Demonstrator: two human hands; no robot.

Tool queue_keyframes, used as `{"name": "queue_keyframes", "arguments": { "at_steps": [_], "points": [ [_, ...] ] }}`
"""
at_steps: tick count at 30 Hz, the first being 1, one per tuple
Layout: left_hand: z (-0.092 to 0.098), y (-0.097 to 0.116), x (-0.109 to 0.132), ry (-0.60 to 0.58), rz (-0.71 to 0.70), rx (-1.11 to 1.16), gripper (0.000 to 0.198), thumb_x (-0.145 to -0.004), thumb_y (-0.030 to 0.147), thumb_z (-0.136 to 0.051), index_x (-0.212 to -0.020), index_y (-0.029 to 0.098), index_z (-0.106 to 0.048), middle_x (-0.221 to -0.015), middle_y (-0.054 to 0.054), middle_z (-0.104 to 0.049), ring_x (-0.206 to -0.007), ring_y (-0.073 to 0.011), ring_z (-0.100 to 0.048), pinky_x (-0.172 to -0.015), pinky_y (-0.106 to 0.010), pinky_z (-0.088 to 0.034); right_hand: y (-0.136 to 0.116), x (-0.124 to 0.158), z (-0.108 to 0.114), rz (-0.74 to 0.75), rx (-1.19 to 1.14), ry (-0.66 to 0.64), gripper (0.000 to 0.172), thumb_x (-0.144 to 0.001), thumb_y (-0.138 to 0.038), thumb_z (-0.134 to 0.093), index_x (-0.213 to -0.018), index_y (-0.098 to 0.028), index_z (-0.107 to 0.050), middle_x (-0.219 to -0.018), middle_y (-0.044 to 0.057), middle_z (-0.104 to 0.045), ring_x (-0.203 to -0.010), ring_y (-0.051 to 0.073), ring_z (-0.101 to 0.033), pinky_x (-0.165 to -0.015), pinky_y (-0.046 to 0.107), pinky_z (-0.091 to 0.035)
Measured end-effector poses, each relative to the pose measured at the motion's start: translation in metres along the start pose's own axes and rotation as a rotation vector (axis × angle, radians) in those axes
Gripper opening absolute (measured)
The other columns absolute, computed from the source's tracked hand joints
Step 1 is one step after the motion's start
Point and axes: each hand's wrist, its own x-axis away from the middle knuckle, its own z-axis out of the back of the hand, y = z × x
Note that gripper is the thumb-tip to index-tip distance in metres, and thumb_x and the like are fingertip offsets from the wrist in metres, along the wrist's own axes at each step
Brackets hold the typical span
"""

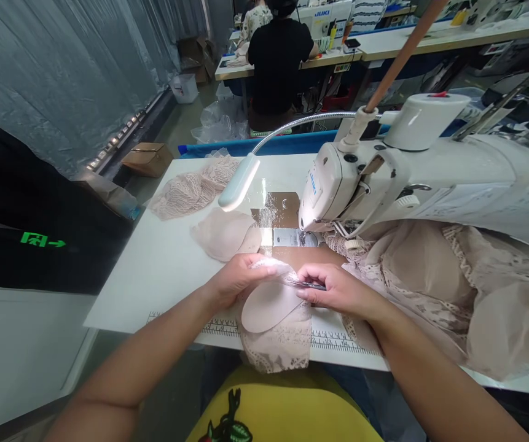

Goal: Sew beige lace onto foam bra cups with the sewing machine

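My left hand (241, 276) pinches the upper edge of a pale pink lace bra piece (276, 337), which hangs over the table's front edge with a smooth oval cup facing me. In my right hand (324, 285) is a small pair of dark metal thread snips (308, 285), their tips at the lace edge beside my left fingers. Just behind my hands lies the needle plate (294, 237) of a white sewing machine (329, 187). Beige cup pieces (225, 233) rest on the table to the left of the plate.
Beige lace (195, 187) is heaped at the table's far left. More lace bra pieces (425, 264) are piled under the machine arm at right. A lamp (240, 182) on a bendable neck hangs over the table (130, 285). A person in black (279, 67) sits ahead at another table.
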Motion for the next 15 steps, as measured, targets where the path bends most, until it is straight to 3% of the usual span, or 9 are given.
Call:
{"name": "queue_keyframes", "arguments": {
  "at_steps": [3,8,11,15],
  "points": [
    [-0.002,-0.002,-0.002,0.056,-0.12,-0.122,0.031,-0.079,0.039,-0.069,-0.093,0.012,-0.071,-0.095,-0.011,-0.07,-0.088,-0.0188,-0.063,-0.077,-0.029,-0.047,0.004,0.0,0.001,0.023,-0.008,0.097,0.029,-0.086,-0.048,-0.053,-0.082,-0.02,-0.06,-0.068,0.0,-0.058,-0.061,0.015,-0.054,-0.054,0.026,-0.04],
    [-0.004,-0.005,-0.005,0.025,-0.176,-0.228,0.029,-0.081,0.038,-0.067,-0.092,0.012,-0.072,-0.094,-0.01,-0.071,-0.087,-0.0185,-0.063,-0.077,-0.027,-0.047,0.009,-0.003,0.001,0.11,-0.001,0.287,0.029,-0.087,-0.045,-0.052,-0.096,-0.021,-0.064,-0.092,0.005,-0.065,-0.081,0.018,-0.06,-0.071,0.03,-0.047],
    [-0.005,-0.007,-0.006,-0.053,-0.173,-0.211,0.028,-0.082,0.036,-0.066,-0.098,0.014,-0.073,-0.097,-0.009,-0.071,-0.092,-0.0184,-0.062,-0.083,-0.027,-0.046,0.005,-0.005,-0.002,0.111,-0.029,0.238,0.026,-0.085,-0.041,-0.056,-0.098,-0.021,-0.066,-0.091,0.004,-0.067,-0.078,0.018,-0.061,-0.069,0.03,-0.047],
    [-0.006,-0.01,-0.008,-0.114,-0.147,-0.203,0.027,-0.08,0.037,-0.068,-0.093,0.014,-0.074,-0.091,-0.006,-0.071,-0.086,-0.0164,-0.062,-0.077,-0.024,-0.045,-0.004,-0.008,-0.004,0.107,-0.064,0.172,0.021,-0.083,-0.037,-0.059,-0.094,-0.021,-0.068,-0.08,0.004,-0.067,-0.072,0.018,-0.061,-0.062,0.029,-0.047]
  ]
}}
